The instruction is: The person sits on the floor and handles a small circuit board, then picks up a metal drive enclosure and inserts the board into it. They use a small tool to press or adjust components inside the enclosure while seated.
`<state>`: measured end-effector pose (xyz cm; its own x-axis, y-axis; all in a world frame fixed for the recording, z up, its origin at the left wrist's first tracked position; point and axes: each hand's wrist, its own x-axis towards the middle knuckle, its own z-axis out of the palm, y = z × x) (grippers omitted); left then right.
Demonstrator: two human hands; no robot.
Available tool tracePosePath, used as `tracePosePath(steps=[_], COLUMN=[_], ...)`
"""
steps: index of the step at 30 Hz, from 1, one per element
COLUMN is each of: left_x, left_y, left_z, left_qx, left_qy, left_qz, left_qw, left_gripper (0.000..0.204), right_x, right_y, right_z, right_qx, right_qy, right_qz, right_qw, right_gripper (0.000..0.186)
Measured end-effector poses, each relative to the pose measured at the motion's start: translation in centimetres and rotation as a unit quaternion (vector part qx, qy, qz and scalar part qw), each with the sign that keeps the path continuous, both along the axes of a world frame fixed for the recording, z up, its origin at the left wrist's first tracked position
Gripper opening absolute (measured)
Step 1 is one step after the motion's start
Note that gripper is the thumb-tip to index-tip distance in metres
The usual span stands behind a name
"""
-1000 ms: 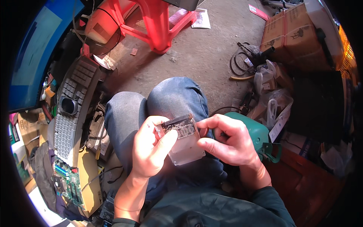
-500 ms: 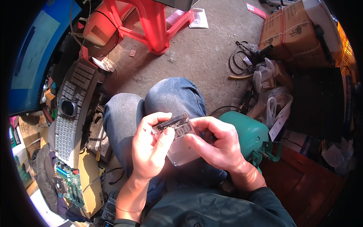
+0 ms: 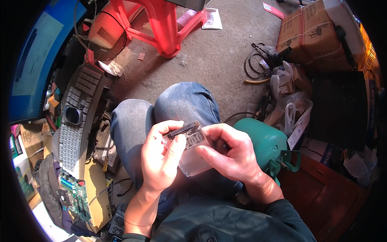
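Observation:
Above my lap I hold a small rectangular device with a dark circuit board at its far end. A black connector strip runs along the board's far edge, and the near part is a frosted grey plate. My left hand grips the left side, thumb on the board and index finger at the far edge. On the right side, my right hand has curled fingers at the edge, with its thumb beside the grey plate. The fingers hide the underside.
To the left are a keyboard with a round-cornered dark gadget on it, a monitor and a green circuit board. A green metal cylinder stands close to my right hand. Ahead are a red plastic stool and cardboard box.
My right thumb has shifted slightly away from the board's near edge, showing a bit more of it. My left hand keeps its grip.

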<state>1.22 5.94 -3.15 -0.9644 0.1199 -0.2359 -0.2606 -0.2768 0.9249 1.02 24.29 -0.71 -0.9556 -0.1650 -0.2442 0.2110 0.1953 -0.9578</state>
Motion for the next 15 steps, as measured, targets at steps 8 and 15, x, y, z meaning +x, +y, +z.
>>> tracePosePath(steps=[8,15], left_x=[0.0,0.0], left_y=[0.3,0.2], left_z=[0.1,0.3], left_qx=[0.011,0.016], left_qy=[-0.009,-0.033], left_qz=[0.009,0.010], left_qw=[1.000,0.999], left_gripper=[0.027,0.024], right_x=[0.1,-0.3], right_y=[0.1,1.2], right_z=[-0.1,0.8], right_qx=[0.006,0.078], right_qy=[0.008,0.047], right_qz=[-0.001,-0.001], right_qw=[1.000,0.996], right_gripper=[0.023,0.031])
